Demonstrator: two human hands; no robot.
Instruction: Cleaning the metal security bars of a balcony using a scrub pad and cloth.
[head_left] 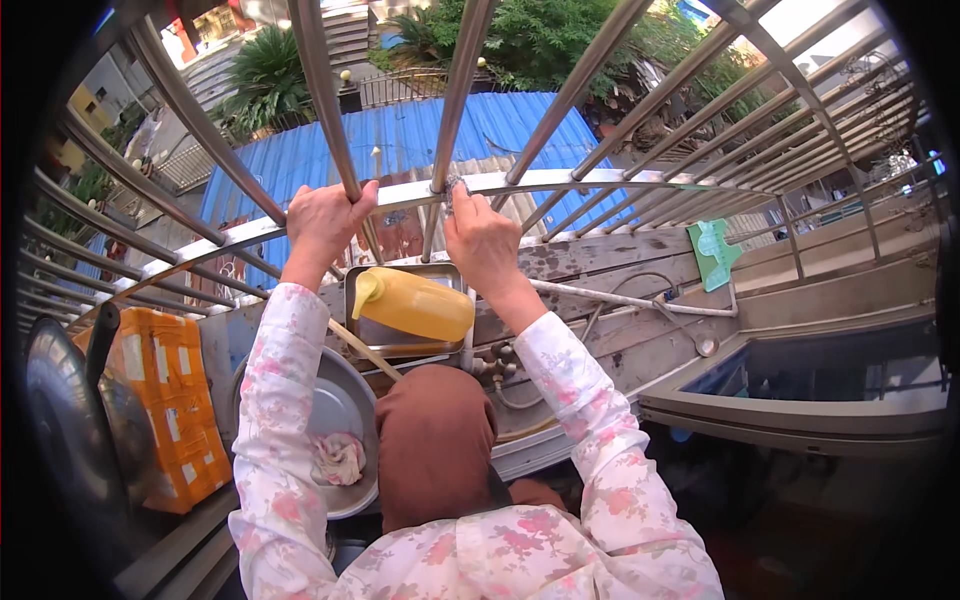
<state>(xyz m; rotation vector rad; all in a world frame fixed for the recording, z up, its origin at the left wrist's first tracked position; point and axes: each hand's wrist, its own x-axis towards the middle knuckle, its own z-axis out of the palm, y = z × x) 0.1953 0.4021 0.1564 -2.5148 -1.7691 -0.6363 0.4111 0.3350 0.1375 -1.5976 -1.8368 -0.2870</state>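
Observation:
My left hand (328, 226) is closed round the silver metal rail (405, 194) of a window cage, beside one of its upright bars. A little to the right, my right hand (482, 240) presses a small silvery tangle that looks like steel wool (453, 186) against the rail at the foot of another bar (461, 95). Most of this wad is hidden by the fingers. Below and between my hands, a yellow plastic bottle (418, 303) with a spout lies on its side in a rectangular metal tray (352, 335).
At lower left stands a round basin (362, 400) with a crumpled rag (339, 459) in it. Beyond it are an orange-taped box (180, 400) and a large pan lid (65, 410). A white pipe (630, 298), a green plastic piece (712, 254) and an open window sash (810, 375) are right.

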